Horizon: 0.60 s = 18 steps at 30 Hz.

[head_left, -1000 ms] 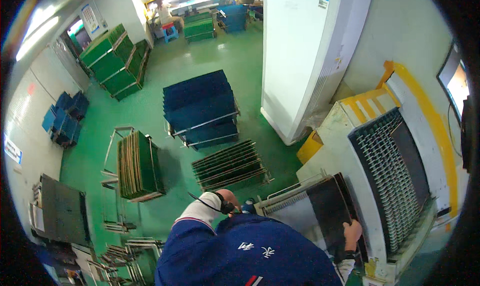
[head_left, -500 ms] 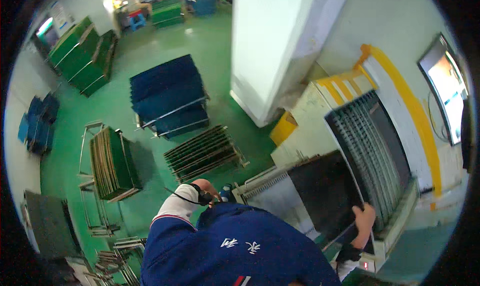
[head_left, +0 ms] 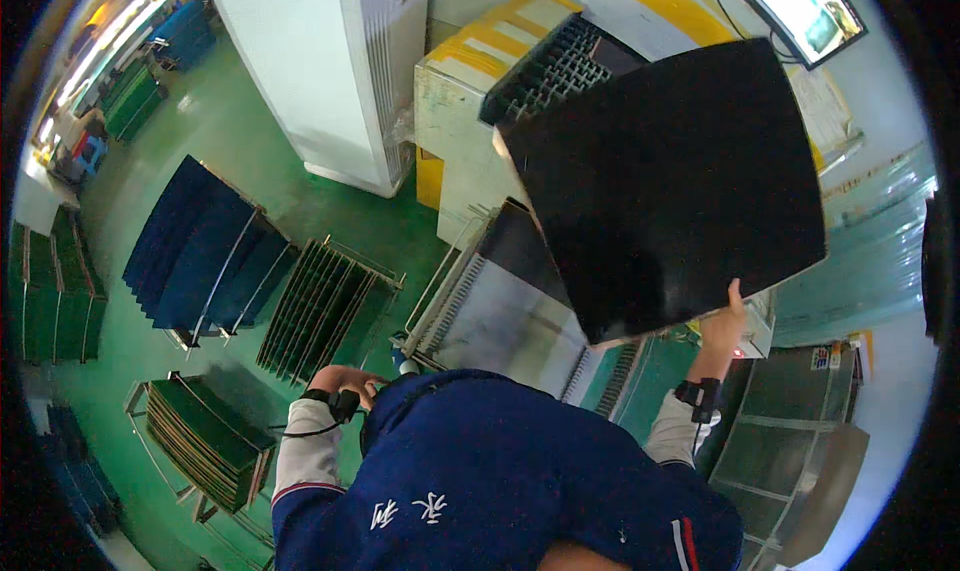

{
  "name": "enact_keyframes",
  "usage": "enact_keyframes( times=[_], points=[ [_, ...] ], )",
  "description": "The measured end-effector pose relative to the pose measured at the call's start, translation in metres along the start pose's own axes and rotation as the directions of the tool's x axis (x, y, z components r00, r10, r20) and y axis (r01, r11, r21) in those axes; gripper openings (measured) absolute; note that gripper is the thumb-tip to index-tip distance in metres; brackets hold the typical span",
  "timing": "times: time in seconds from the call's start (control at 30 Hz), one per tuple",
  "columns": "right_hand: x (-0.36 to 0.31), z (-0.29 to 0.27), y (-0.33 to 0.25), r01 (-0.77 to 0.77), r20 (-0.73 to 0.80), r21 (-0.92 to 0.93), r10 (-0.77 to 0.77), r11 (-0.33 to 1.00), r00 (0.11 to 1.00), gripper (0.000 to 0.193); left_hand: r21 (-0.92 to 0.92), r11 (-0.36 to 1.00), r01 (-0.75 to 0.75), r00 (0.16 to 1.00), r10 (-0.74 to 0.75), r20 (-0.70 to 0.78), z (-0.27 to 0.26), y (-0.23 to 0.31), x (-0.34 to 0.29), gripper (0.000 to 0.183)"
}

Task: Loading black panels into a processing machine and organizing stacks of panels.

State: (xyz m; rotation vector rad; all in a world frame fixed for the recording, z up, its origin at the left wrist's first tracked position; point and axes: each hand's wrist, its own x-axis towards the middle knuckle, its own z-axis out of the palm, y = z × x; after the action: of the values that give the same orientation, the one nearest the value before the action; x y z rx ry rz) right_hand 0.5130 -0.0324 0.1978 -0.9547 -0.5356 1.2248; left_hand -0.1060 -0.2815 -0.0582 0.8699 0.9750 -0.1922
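My right hand (head_left: 724, 329) is clamped on the lower edge of the black panel (head_left: 680, 191), which is raised and tilted, partly hiding the machine (head_left: 455, 116). My left hand (head_left: 346, 381) is well apart, beside my shirt (head_left: 500, 461); I cannot tell whether it holds anything.

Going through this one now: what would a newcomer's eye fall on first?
Most likely the large, flat black panel right of centre, held at its lower edge by the person's right hand. Next might come the bright, black-framed rectangular screen in the upper right corner, then the bulky dark blue stack of sheets with metal rails standing on the glossy green floor at left.
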Motion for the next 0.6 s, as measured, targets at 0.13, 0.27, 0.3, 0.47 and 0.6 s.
enact_keyframes(
  times=[0.13,0.27,0.3,0.47,0.6],
  points=[
    [0.018,-0.046,0.034,0.198,0.127,-0.582,-0.153,0.789,0.98,0.025,0.127,0.991,0.04,0.998,-0.046,0.042,-0.011,-0.022,0.024,0.104],
    [0.033,-0.016,0.062,-0.016,0.167,-0.31,0.071,0.951,0.983,0.029,0.131,0.991,-0.007,0.998,0.0,0.057,-0.012,-0.019,0.024,0.097],
    [0.033,-0.002,0.068,-0.093,0.166,-0.108,0.111,0.99,0.98,0.027,0.125,0.992,-0.016,0.998,0.009,0.056,-0.011,-0.013,0.02,0.094],
    [0.048,0.033,0.087,-0.235,0.063,0.216,0.227,0.948,0.972,0.015,0.236,0.972,-0.003,1.0,0.005,-0.006,-0.006,-0.009,0.012,0.096],
    [0.073,0.032,0.101,-0.296,0.086,0.256,0.284,0.92,0.955,0.014,0.189,0.982,-0.001,1.0,0.0,0.002,-0.005,-0.026,0.021,0.098]
  ],
)
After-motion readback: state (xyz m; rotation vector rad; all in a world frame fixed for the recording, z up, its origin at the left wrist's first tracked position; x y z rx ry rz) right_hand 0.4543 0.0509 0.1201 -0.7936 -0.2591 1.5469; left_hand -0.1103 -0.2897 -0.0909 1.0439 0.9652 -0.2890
